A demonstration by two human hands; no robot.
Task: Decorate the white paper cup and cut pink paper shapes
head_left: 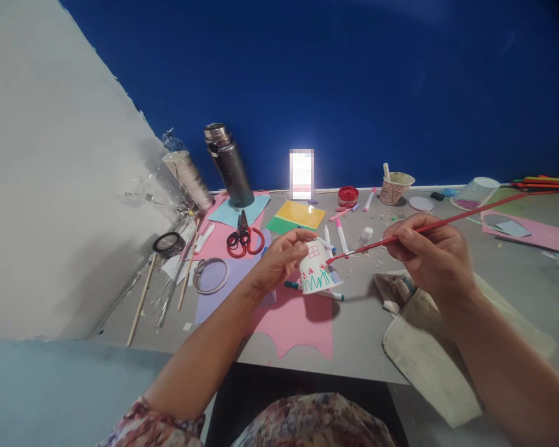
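Note:
My left hand [286, 257] grips a white paper cup [317, 273], held upside down just above the table. Green grass strokes, small red flowers and a pink window are drawn on its side. In my right hand [431, 251] is a long red paintbrush [377, 243], pinched between thumb and fingers. The brush's red tip touches or nearly touches the cup beside the flowers. Behind and under the cup lie several markers [330, 295], partly hidden by it. A sheet of pink paper [302, 326] with a cut-out edge lies below.
Scissors [244, 239], a tape ring [210, 276], black tape [168, 244] and wooden sticks [142, 301] lie at left. A dark flask [233, 171] and stacked cups [187, 177] stand behind. Red paint [348, 197] and a patterned cup [395, 188] are at the back; a stained cloth [428, 347] lies right.

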